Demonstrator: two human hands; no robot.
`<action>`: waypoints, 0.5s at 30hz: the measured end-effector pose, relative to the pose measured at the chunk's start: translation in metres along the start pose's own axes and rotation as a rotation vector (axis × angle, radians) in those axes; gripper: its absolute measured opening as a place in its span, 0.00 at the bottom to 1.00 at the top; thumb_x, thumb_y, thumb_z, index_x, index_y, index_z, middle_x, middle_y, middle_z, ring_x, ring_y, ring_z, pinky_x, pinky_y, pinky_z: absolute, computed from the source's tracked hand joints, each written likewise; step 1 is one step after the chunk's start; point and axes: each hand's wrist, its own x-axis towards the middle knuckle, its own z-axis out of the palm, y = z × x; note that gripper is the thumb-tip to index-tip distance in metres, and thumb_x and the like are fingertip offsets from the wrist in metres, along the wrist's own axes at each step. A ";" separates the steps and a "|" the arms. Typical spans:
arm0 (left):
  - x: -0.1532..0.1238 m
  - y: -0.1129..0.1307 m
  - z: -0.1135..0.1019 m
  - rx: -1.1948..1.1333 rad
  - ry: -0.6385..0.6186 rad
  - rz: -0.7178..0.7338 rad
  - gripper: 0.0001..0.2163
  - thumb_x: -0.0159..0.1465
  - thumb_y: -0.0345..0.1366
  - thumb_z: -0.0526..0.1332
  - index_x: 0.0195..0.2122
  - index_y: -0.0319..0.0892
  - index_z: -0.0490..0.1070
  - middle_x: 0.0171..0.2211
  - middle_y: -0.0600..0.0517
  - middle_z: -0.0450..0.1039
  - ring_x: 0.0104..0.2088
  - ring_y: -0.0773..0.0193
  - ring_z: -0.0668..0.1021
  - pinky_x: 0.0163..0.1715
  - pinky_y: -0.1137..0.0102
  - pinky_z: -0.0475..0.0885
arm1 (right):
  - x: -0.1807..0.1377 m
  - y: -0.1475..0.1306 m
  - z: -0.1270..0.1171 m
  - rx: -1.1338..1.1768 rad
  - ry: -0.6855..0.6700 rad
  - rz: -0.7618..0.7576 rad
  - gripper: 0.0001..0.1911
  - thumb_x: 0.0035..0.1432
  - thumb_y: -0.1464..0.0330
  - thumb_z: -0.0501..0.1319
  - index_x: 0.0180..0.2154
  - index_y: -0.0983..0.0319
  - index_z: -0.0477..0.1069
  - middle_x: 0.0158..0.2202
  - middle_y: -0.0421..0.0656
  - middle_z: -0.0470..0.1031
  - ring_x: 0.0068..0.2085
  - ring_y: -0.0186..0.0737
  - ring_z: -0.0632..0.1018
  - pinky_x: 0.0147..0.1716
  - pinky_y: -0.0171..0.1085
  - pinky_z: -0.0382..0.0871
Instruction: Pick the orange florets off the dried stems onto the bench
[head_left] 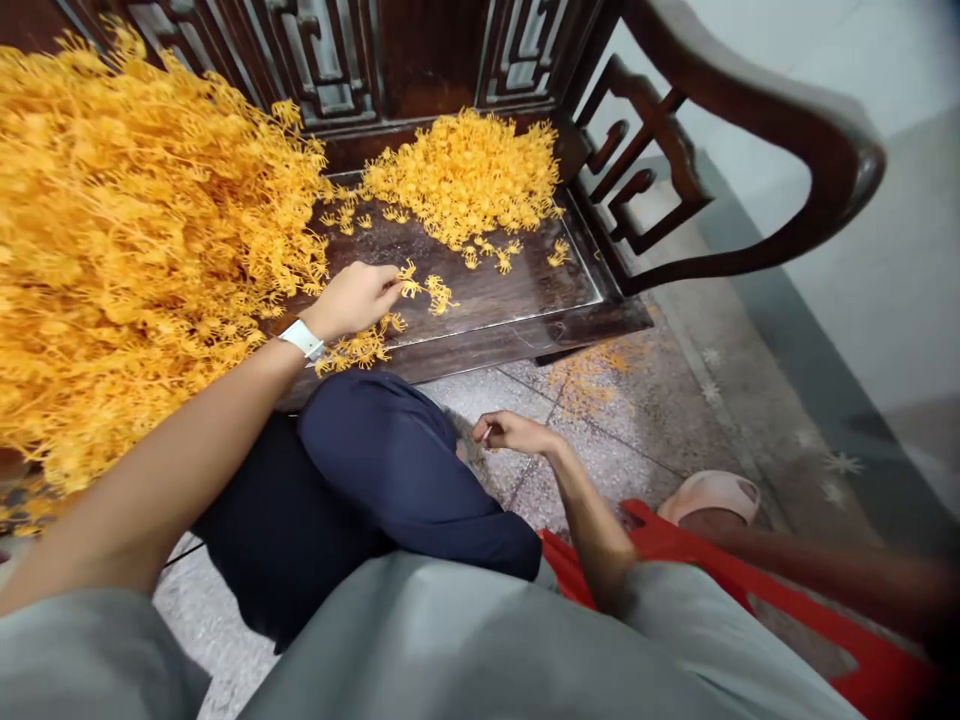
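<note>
My left hand (356, 298), with a white watch (302, 340) on its wrist, reaches over the dark wooden bench. Its thumb and fingers are pinched on a small yellow plastic flower piece (409, 280) with thin curled prongs. Another loose yellow piece (440, 296) lies just beyond the fingertips. My right hand (514, 432) hangs lower, above the floor beside my knee. Its fingers are curled in; a small pale spot shows between them, too small to name. A large heap of yellow pieces on stems (142, 250) rises left of my left hand.
A smaller pile of yellow pieces (472, 175) sits at the back of the bench seat (517, 290). The carved armrest (795, 120) curves out on the right. Orange bits (589, 380) lie on the tiled floor. A red plastic stool (697, 560) and a person's foot in a pink slipper (712, 497) are at right.
</note>
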 end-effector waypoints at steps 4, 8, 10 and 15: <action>-0.002 -0.007 -0.005 -0.047 0.042 -0.031 0.14 0.73 0.37 0.58 0.30 0.41 0.73 0.24 0.52 0.68 0.24 0.64 0.65 0.35 0.64 0.61 | -0.078 -0.098 -0.017 -0.280 -0.441 -0.601 0.12 0.67 0.65 0.69 0.49 0.63 0.83 0.42 0.49 0.84 0.39 0.35 0.81 0.43 0.36 0.76; -0.003 -0.010 -0.007 -0.058 0.066 -0.015 0.15 0.75 0.39 0.59 0.29 0.42 0.72 0.25 0.51 0.70 0.25 0.63 0.66 0.32 0.64 0.57 | -0.103 -0.180 -0.036 -0.386 0.145 -1.039 0.29 0.69 0.47 0.57 0.28 0.61 0.79 0.34 0.50 0.79 0.43 0.43 0.81 0.34 0.39 0.71; -0.003 -0.009 -0.009 -0.051 0.086 -0.032 0.19 0.75 0.44 0.60 0.27 0.43 0.70 0.24 0.50 0.69 0.25 0.61 0.66 0.32 0.64 0.55 | -0.091 -0.206 -0.045 -0.285 0.595 -1.069 0.35 0.69 0.44 0.47 0.25 0.60 0.75 0.36 0.51 0.78 0.50 0.47 0.80 0.35 0.42 0.69; -0.006 -0.004 -0.021 -0.124 0.202 -0.050 0.26 0.76 0.51 0.57 0.22 0.46 0.57 0.19 0.52 0.58 0.23 0.62 0.61 0.31 0.62 0.52 | -0.051 -0.218 -0.019 0.627 0.564 -1.037 0.18 0.62 0.50 0.61 0.38 0.58 0.75 0.38 0.47 0.75 0.42 0.41 0.78 0.41 0.40 0.76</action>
